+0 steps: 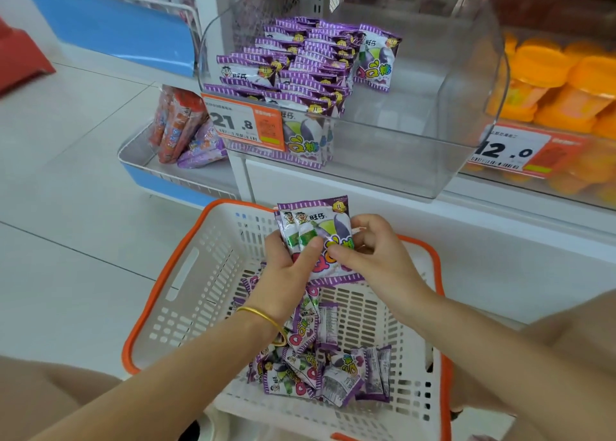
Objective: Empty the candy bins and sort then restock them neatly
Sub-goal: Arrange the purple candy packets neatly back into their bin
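Observation:
Over a white basket with an orange rim (186, 264), both my hands hold a small stack of purple QQ candy packets (315, 222). My left hand (290, 270) grips the stack from below, thumb across the front. My right hand (373, 254) pinches the stack's right side. Several more purple packets (320, 370) lie loose on the basket floor. Above, a clear plastic bin (416, 133) on the shelf holds neat rows of the same packets (300, 63) in its left half; its right half is bare.
An orange price tag reading 21.8 (243, 123) hangs on the bin's front. To the right is a bin of orange packs (550, 83) with a 12.0 tag. A lower left shelf tray (140, 160) holds red and purple snack bags. White floor tiles lie at left.

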### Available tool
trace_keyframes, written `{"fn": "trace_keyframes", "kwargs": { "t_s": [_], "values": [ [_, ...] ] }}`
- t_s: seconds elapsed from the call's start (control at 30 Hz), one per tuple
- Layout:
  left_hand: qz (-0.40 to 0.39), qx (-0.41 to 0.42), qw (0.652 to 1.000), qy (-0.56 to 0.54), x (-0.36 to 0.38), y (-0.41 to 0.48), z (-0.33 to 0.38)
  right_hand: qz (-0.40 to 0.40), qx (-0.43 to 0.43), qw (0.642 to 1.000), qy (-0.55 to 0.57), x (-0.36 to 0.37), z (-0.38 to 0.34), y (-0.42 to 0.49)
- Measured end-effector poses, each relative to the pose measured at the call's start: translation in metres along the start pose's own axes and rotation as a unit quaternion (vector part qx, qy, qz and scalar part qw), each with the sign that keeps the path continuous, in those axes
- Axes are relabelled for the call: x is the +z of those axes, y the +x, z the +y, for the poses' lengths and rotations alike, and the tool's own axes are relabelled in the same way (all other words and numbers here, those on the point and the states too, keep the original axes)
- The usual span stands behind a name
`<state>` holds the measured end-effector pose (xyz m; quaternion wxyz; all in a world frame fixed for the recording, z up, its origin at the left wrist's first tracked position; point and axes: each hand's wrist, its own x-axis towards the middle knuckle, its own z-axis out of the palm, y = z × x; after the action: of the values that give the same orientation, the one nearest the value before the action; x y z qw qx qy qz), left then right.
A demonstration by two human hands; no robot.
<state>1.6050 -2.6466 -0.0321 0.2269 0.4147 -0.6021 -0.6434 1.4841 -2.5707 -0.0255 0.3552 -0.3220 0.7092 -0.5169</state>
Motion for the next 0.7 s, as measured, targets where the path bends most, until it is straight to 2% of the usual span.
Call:
{"fn": "trace_keyframes", "kwargs": {
  "t_s": [0.13,0.37,0.47,0.53,0.7],
  "values": [
    [-0.001,0.035,0.999,0.016,-0.002,0.003,0.002,-0.024,-0.011,0.999,-0.024,-0.001,-0.003,0.000],
    [-0.064,0.117,0.988,0.083,0.000,-0.007,0.011,-0.104,0.080,0.989,0.064,0.003,-0.008,-0.001],
    [-0.062,0.163,0.979,0.104,-0.002,-0.006,0.016,-0.117,0.055,0.987,0.099,0.005,-0.012,-0.003],
    [-0.040,0.217,0.963,0.153,-0.005,0.000,0.020,-0.117,0.020,0.988,0.101,0.002,-0.017,-0.003],
    [0.006,0.352,0.893,0.280,-0.011,0.017,0.064,-0.095,-0.049,0.989,0.105,-0.015,-0.065,0.008]
  ]
}}
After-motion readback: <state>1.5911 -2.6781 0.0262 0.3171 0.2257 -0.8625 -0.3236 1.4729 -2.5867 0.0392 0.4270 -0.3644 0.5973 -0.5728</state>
